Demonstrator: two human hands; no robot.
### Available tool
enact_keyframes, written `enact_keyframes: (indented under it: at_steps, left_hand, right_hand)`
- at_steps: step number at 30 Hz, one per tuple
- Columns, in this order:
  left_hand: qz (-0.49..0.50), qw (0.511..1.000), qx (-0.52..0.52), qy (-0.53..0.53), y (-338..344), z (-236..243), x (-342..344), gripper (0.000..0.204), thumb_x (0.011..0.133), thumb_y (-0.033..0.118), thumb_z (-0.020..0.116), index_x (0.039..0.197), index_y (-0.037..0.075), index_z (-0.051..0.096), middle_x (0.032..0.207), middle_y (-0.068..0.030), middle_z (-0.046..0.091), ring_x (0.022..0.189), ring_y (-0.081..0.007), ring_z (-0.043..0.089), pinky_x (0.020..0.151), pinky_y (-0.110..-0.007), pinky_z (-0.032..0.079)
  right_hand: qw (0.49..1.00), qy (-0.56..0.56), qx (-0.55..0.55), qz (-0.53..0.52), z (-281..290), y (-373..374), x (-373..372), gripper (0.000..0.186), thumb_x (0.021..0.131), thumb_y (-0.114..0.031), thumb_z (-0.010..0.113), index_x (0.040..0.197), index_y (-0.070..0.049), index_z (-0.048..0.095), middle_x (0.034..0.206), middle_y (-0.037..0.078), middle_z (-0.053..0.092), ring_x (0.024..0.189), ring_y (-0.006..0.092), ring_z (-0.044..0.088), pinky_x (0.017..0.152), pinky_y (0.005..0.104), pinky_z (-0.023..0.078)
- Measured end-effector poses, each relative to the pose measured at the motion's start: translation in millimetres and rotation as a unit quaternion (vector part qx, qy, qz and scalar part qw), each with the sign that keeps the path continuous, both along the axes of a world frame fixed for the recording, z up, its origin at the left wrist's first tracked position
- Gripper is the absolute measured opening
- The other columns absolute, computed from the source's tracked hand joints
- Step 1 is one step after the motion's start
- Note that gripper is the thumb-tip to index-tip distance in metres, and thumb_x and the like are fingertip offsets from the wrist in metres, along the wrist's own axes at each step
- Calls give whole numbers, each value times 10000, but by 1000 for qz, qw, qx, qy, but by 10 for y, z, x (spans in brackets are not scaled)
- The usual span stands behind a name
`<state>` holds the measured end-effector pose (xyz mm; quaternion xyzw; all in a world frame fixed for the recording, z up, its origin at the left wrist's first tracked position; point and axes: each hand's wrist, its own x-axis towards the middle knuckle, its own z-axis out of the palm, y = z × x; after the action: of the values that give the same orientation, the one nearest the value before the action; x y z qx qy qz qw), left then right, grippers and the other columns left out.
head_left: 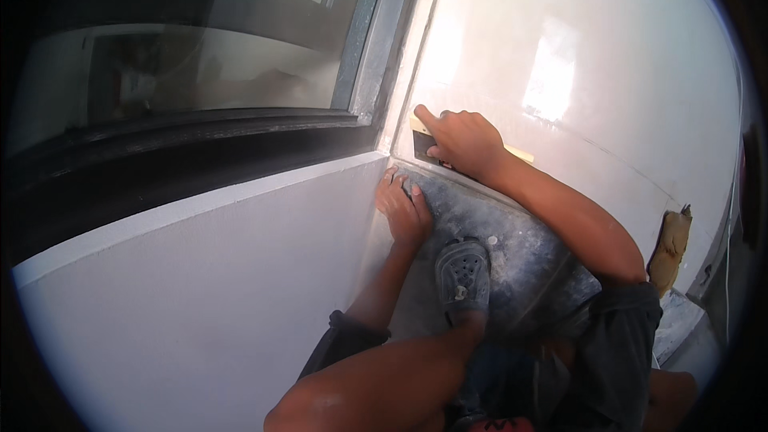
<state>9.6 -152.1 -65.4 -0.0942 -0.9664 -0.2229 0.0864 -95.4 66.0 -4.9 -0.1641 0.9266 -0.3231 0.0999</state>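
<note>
My right hand (468,140) grips a flat tool (520,152) with a long pale-yellow edge and a dark part, held against the white wall panel (608,96) low down, just right of the corner. My left hand (402,212) is lower and to the left, fingers apart and resting at the inner corner where the low white wall (192,288) meets the panel. Beneath both hands is a dusty grey floor (520,232), and my foot in a grey clog (464,276) stands on it.
A dark-framed glass window (200,64) with a black sill (184,160) runs along the left above the low wall. A torn brown strip (672,248) leans at the lower right of the panel, near a white cord (732,232) at the far right edge.
</note>
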Motion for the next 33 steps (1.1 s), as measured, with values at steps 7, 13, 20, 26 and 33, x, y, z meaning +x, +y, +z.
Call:
enact_keyframes:
  at_steps: [7,13,20,26,33]
  left_hand:
    - [-5,1000,-11,9,-43,-3,38,363,1056,203,537,1324,-40,559,1487,-276,517,1375,-476,443,1172,-607,267]
    - [-7,1000,1,-6,-11,5,37,344,1070,196,518,1319,-40,550,1487,-279,516,1389,-465,429,1180,-593,253]
    - [-15,1000,-9,7,8,-17,-36,331,1076,193,507,1313,-34,544,1494,-276,512,1390,-460,425,1177,-585,251]
    - [-6,1000,13,-9,32,25,-45,364,1068,228,528,1309,-43,562,1505,-284,502,1400,-471,428,1175,-604,264]
    - [-12,1000,-2,20,-29,-17,13,354,1058,202,544,1320,-36,558,1484,-272,533,1375,-472,459,1167,-600,269]
  right_hand:
    - [999,29,-14,-15,0,-58,71,559,896,-223,810,1321,-63,485,820,218,729,771,434,747,687,504,600]
    - [999,-4,-10,-40,-28,-18,39,545,900,-222,816,1308,-69,489,843,201,733,806,410,750,696,490,599]
    - [999,20,-19,-43,-39,-57,61,581,895,-205,812,1362,-68,495,835,194,726,824,403,752,734,489,598]
    - [998,-37,-41,-37,-5,82,-80,632,876,-220,822,1399,-78,498,854,206,735,845,411,752,756,510,596]
    - [997,-73,7,-14,24,157,33,614,861,-243,841,1347,-82,501,870,197,743,862,397,757,759,487,605]
